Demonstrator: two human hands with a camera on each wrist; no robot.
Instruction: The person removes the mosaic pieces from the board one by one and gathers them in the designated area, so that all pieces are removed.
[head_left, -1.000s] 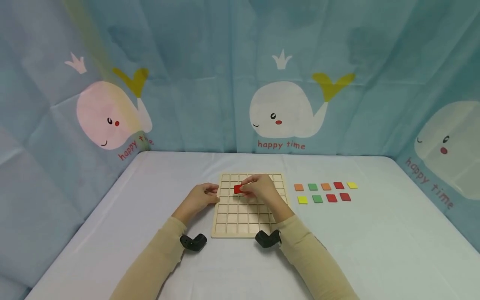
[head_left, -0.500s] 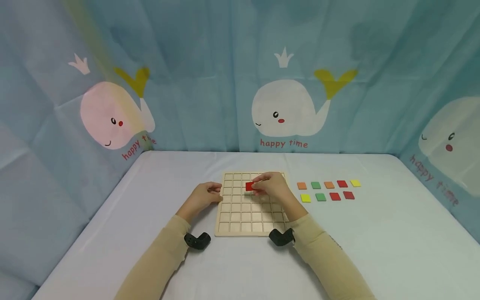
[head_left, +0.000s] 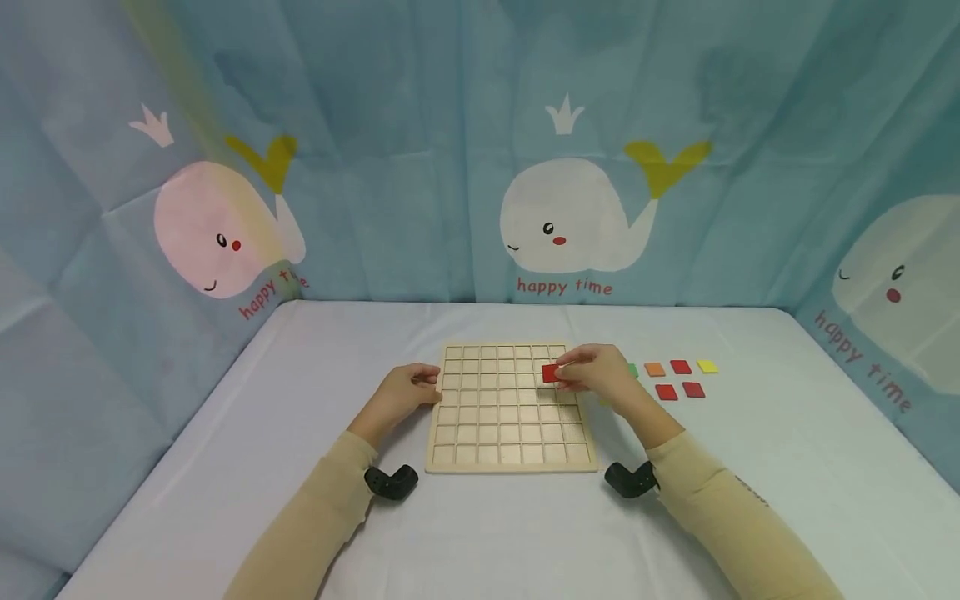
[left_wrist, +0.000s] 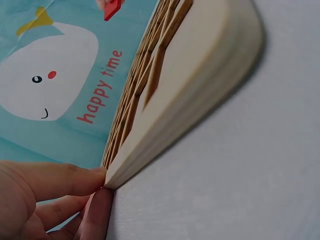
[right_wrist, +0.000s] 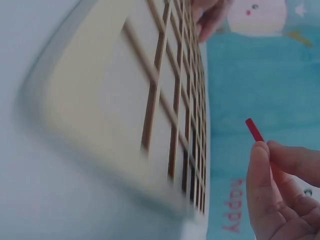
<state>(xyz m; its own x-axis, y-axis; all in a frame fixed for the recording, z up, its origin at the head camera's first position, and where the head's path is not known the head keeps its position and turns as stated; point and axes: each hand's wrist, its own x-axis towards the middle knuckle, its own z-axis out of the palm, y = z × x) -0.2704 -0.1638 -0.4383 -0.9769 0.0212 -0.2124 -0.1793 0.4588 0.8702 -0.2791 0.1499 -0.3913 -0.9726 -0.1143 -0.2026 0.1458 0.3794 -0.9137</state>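
My right hand [head_left: 600,373] pinches a red square tile [head_left: 550,373] between thumb and fingers, over the right part of a wooden grid board [head_left: 510,468]. In the right wrist view the tile [right_wrist: 254,130] shows edge-on and tilted, sticking out past the fingertips and apart from the board. At the board's left edge my left hand [head_left: 400,392] holds the rim. The left wrist view shows its thumb and fingers [left_wrist: 70,180] right at the board's edge [left_wrist: 165,135]. No tiles show in the visible grid squares.
Right of the board lie loose tiles: an orange one [head_left: 655,369], a yellow one [head_left: 707,366] and several red ones [head_left: 693,389]. My right hand and wrist hide others, with a green tile [head_left: 633,370] partly showing. A whale-print curtain [head_left: 390,208] closes off the table's back.
My right hand has moved to the right across the board with the red tile, from its left-centre to its right side, now covering some loose tiles. The left hand stays at the board's edge.
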